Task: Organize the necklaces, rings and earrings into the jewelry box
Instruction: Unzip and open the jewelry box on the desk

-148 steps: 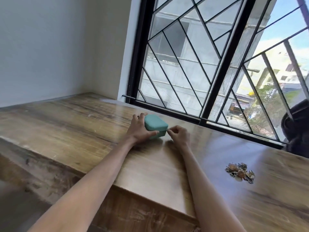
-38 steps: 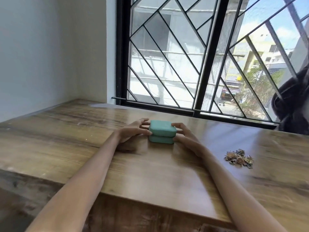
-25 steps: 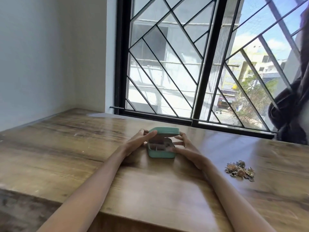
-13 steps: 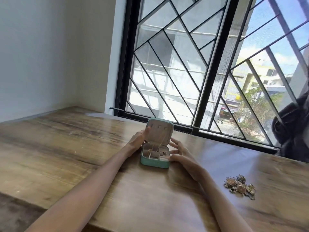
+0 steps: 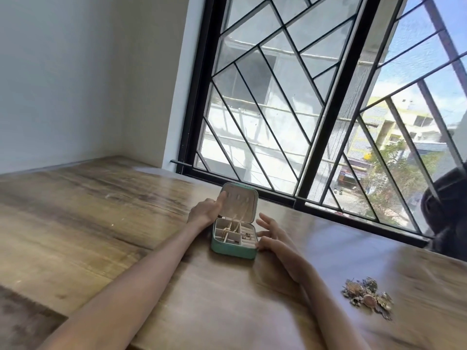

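A small teal jewelry box [image 5: 233, 250] stands open on the wooden table [image 5: 101, 223], its cream lid upright. Gold chains hang from the lid into the left compartments, and small pieces sit in the right slots. My left hand [image 5: 206, 209] rests against the lid's left edge, a finger on the lid's inside. My right hand [image 5: 271, 236] lies just right of the box with fingers spread, the lower fingers touching its right side. A heap of jewelry [image 5: 367, 298] lies on the table to the right, apart from both hands.
A barred window [image 5: 303, 122] runs along the table's far edge behind the box. A dark bundle of cloth [image 5: 447, 213] sits at the far right by the window. A white wall bounds the table on the left.
The box went from shut to open with its lid raised upright. My right hand has let go of the lid and spread its fingers beside the box. The view shifted left.
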### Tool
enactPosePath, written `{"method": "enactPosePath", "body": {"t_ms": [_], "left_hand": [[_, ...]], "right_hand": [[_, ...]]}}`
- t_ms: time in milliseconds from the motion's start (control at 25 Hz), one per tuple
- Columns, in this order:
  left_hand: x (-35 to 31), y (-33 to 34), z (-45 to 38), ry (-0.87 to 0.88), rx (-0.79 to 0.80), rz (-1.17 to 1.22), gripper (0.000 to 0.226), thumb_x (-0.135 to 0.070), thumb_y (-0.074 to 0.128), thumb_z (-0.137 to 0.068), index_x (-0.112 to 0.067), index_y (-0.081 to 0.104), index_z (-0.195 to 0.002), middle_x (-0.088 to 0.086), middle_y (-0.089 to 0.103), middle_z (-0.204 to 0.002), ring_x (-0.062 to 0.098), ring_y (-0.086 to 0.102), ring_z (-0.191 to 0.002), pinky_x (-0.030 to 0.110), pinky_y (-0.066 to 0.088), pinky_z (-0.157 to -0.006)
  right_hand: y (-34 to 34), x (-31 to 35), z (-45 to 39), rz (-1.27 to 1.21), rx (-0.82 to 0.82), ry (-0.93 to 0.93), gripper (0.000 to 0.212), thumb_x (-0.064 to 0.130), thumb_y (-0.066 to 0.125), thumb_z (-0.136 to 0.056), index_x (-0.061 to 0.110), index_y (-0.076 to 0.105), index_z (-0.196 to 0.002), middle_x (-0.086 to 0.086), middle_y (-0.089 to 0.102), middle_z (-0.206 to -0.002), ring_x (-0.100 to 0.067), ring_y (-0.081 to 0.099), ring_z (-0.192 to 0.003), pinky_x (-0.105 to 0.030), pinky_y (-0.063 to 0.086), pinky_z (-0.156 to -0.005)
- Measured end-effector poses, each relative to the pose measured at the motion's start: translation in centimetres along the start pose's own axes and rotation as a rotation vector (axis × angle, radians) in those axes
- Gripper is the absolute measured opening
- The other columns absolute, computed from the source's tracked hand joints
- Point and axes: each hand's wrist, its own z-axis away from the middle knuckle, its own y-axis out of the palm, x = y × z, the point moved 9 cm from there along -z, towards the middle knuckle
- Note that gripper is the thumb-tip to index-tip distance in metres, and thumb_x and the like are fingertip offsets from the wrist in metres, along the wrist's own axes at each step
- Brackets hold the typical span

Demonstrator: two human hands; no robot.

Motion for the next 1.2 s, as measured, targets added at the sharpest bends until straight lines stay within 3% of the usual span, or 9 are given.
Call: {"method": "enactPosePath", "body": {"t_ms": [200, 400, 520, 640, 800, 1000, 1120, 1200], "left_hand": [[0.1, -1.3, 0.7, -0.023, -0.073, -0.121, 0.075, -0.063, 0.018, -0.093, -0.006, 0.055, -0.123, 0.017, 0.057, -0.129, 0.03, 0.053, -0.118, 0.039, 0.036, -0.101], [0.5, -1.1, 0.2, 0.029, 0.006, 0.083, 0.066, -0.064, 0.032, -0.089, -0.007, 0.06, -0.106, 0.015, 0.065, -0.112, 0.03, 0.06, -0.103, 0.038, 0.044, -0.091], [0.5, -1.3, 0.6, 0.065, 0.021, 0.186, 0.053, -0.055, 0.037, -0.092, -0.008, 0.061, -0.098, 0.015, 0.069, -0.101, 0.033, 0.064, -0.095, 0.041, 0.048, -0.088], [1.0, -2.2, 1.3, 0.052, -0.005, 0.2, 0.053, -0.05, 0.034, -0.095, -0.006, 0.061, -0.105, 0.016, 0.067, -0.106, 0.032, 0.061, -0.101, 0.041, 0.046, -0.09], [1.4, -3.7, 2.8, 0.036, -0.085, 0.196, 0.052, -0.048, 0.037, -0.096, -0.005, 0.049, -0.124, 0.014, 0.06, -0.12, 0.031, 0.056, -0.109, 0.038, 0.042, -0.091], [-5.0, -8.1, 6.6, 0.441, -0.53, -0.087, 0.021, -0.035, 0.058, -0.089, -0.017, 0.063, -0.099, 0.001, 0.058, -0.09, 0.018, 0.055, -0.088, 0.029, 0.039, -0.08], [-8.4, -6.5, 7.7, 0.567, -0.509, -0.313, 0.017, -0.035, 0.062, -0.087, -0.023, 0.07, -0.095, -0.004, 0.063, -0.087, 0.014, 0.055, -0.085, 0.025, 0.034, -0.079], [-9.1, -4.9, 7.5, 0.571, -0.454, -0.437, 0.019, -0.038, 0.062, -0.086, -0.029, 0.07, -0.1, -0.007, 0.066, -0.095, 0.013, 0.056, -0.093, 0.028, 0.034, -0.086]], "right_hand": [[0.2, 0.1, 0.0, -0.006, 0.003, 0.006, 0.081, 0.018, 0.053, -0.064, 0.018, 0.033, -0.143, -0.001, 0.048, -0.135, -0.005, 0.057, -0.1, -0.015, 0.05, -0.078], [0.3, 0.1, 0.0, -0.014, -0.006, 0.017, 0.075, 0.02, 0.056, -0.067, 0.021, 0.036, -0.14, 0.0, 0.053, -0.13, -0.005, 0.058, -0.1, -0.017, 0.049, -0.075], [0.4, 0.1, -0.1, -0.023, -0.04, 0.031, 0.058, 0.019, 0.062, -0.084, 0.019, 0.04, -0.138, -0.001, 0.054, -0.13, -0.011, 0.058, -0.109, -0.025, 0.051, -0.081], [1.3, 0.6, -0.1, -0.032, -0.036, 0.038, 0.039, 0.02, 0.055, -0.093, 0.021, 0.045, -0.131, 0.001, 0.059, -0.123, -0.011, 0.06, -0.105, -0.03, 0.05, -0.083], [1.7, 0.9, -0.5, -0.025, -0.091, 0.045, 0.033, 0.025, 0.051, -0.096, 0.017, 0.048, -0.128, -0.005, 0.061, -0.114, -0.009, 0.058, -0.092, -0.024, 0.051, -0.071], [-0.6, 0.6, -2.7, -0.06, -0.291, 0.052, 0.04, 0.022, 0.05, -0.097, 0.006, 0.043, -0.133, -0.015, 0.054, -0.12, -0.016, 0.058, -0.09, -0.026, 0.053, -0.067], [0.4, 0.6, -4.7, -0.123, -0.267, 0.068, 0.048, 0.022, 0.055, -0.093, 0.004, 0.04, -0.135, -0.02, 0.056, -0.122, -0.024, 0.06, -0.099, -0.03, 0.054, -0.072], [1.2, 0.6, -5.6, -0.138, -0.25, 0.073, 0.045, 0.016, 0.058, -0.092, 0.004, 0.042, -0.132, -0.021, 0.062, -0.115, -0.022, 0.063, -0.086, -0.024, 0.055, -0.064]]}}
